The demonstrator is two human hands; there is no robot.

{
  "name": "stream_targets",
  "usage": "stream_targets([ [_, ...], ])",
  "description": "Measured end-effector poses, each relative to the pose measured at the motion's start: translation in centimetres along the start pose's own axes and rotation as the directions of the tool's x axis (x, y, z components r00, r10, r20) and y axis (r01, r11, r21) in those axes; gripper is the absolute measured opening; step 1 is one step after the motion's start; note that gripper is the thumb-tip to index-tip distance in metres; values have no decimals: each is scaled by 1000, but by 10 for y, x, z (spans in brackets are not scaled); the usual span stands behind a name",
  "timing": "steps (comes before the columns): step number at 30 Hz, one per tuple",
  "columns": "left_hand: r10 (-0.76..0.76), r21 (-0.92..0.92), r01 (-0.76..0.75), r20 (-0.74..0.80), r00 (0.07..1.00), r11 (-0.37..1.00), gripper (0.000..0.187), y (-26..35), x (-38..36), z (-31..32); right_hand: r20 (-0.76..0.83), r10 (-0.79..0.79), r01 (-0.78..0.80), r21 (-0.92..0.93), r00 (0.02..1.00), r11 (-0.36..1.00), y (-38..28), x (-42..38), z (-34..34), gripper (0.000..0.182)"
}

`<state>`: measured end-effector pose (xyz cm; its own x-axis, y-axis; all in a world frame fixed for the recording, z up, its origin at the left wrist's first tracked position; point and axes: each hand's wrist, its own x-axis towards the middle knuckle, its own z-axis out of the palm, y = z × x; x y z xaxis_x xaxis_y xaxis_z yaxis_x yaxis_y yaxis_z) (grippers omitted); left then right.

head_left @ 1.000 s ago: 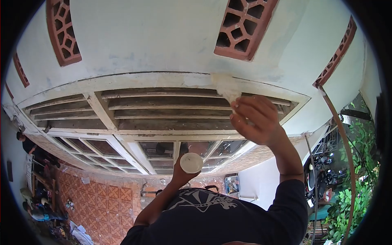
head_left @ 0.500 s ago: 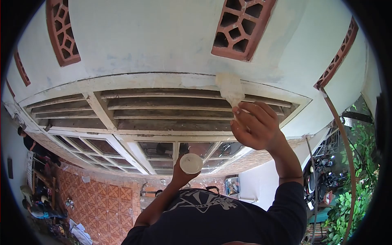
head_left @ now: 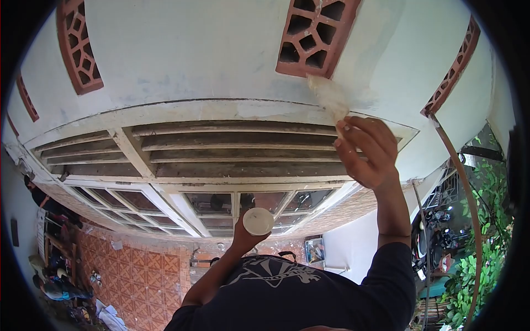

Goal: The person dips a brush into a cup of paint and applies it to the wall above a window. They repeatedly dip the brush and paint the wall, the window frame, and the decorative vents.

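Note:
My right hand is raised at the wall, fingers closed round the handle of a wide, paint-covered paintbrush. The whitish brush head lies at the wall, just below a reddish-brown vent block and above the right part of the window frame. Low in front of my chest, my left hand grips a small round white tub. The tub is held upright; its pale inside shows, but I cannot make out how full it is.
Beneath the painted wall runs a wooden frame with dusty louvre slats, then glass-paned windows. Orange patterned floor tiles lie far below at left, with people beyond. Plants and a pole stand at right.
My right hand has moved up and to the right with the paintbrush, from the frame's top rail onto the wall under the vent block. My left hand and the tub stay in place.

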<state>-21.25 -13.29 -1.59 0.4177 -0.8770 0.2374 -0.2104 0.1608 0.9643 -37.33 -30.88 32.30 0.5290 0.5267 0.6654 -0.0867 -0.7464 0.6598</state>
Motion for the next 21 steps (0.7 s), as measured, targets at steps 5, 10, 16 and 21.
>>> stream_targets([
  [5, -7, 37, 7, -15, 1000, 999, 80, -3, -1, 2, 153, 35, -45, 65, 988, 997, -20, -14, -2, 23],
  [10, -4, 29, 4, 4, 1000, 1000, 80, -4, 0, 5, 183, 87, -111, 128, 979, 986, -10, -12, -10, 21],
  [16, 0, 46, 0, 3, 1000, 999, 80, -10, -1, 8, 61, 57, -55, -36, 997, 998, 4, -10, -14, 20],
  [21, 0, 46, 0, 6, 1000, 999, 82, -6, -1, 8, 156, 69, -75, 30, 985, 997, -13, -22, -12, 21],
])
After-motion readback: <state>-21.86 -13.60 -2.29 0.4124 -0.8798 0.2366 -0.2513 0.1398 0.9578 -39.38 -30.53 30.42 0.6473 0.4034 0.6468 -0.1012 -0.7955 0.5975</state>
